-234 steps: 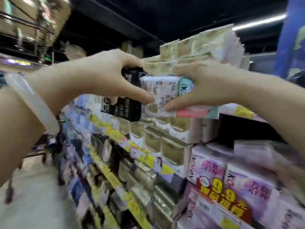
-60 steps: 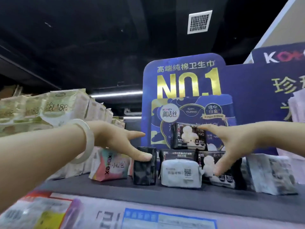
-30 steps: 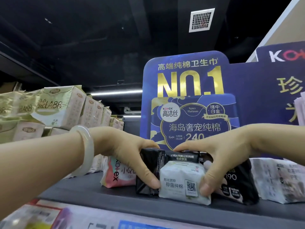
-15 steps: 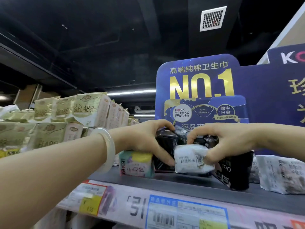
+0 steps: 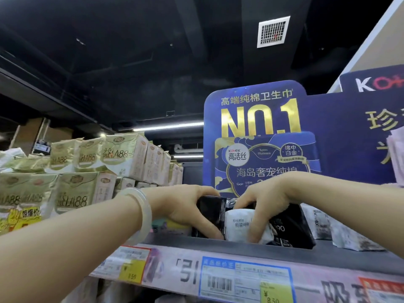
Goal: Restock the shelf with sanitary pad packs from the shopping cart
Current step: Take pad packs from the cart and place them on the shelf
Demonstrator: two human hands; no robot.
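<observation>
Both hands reach onto the top shelf (image 5: 341,256). My left hand (image 5: 185,208) grips a black pad pack (image 5: 215,212) standing on edge, thumb under its front. My right hand (image 5: 264,200) presses down on a white pad pack (image 5: 238,224) lying beside it, fingers over the top, thumb at its front. A larger black pack marked 190 (image 5: 288,228) leans behind the right hand. A pink and teal pack (image 5: 170,226) lies left of the black one, partly hidden by my left wrist. The shopping cart is out of view.
White patterned packs (image 5: 349,235) lie on the shelf to the right. A blue NO.1 display board (image 5: 260,136) stands behind the packs. Stacks of gold and white packs (image 5: 91,169) fill the shelf top to the left. Price labels (image 5: 244,278) line the shelf's front edge.
Both hands and the packs have sunk lower onto the shelf and been pushed closer together. The view has shifted slightly, and the pink and teal pack is more hidden by my left wrist.
</observation>
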